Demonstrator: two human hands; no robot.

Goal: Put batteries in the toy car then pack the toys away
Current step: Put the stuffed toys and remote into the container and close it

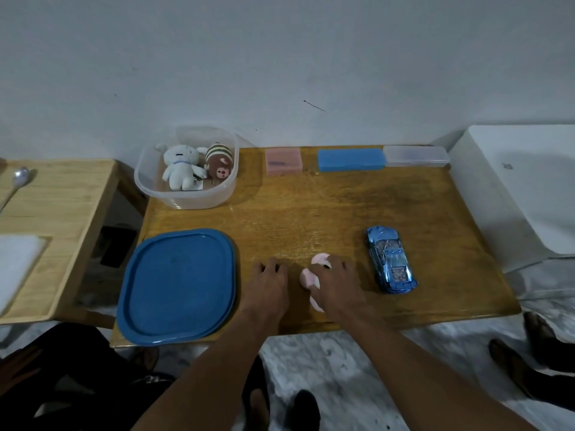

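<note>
My left hand [269, 286] rests on the wooden bench [311, 213] near its front edge. Its fingers are loosely bent, their tips touch the wood, and it holds nothing. My right hand [337, 286] lies just beside it, with the fingers curled over a pink toy [308, 278] and gripping it from above. The pink toy is matte and made of rounded lobes. My hand hides most of it, so I cannot tell its full shape.

The toy car [390, 259] stands on its wheels to the right of my right hand, close to it but not touching. Its body is glossy metallic blue and lies roughly front to back on the bench.

A flat blue plastic lid [177, 284], square with rounded corners and a raised rim, lies at front left. Behind it stands a clear plastic container [186, 202] holding a white plush [180, 168] and a brown striped plush [219, 164]. Along the back edge sit three rectangular boxes: a pink box [283, 161], a blue box [350, 159] and a clear box [415, 156]. The blue box and the clear box touch end to end.
</note>
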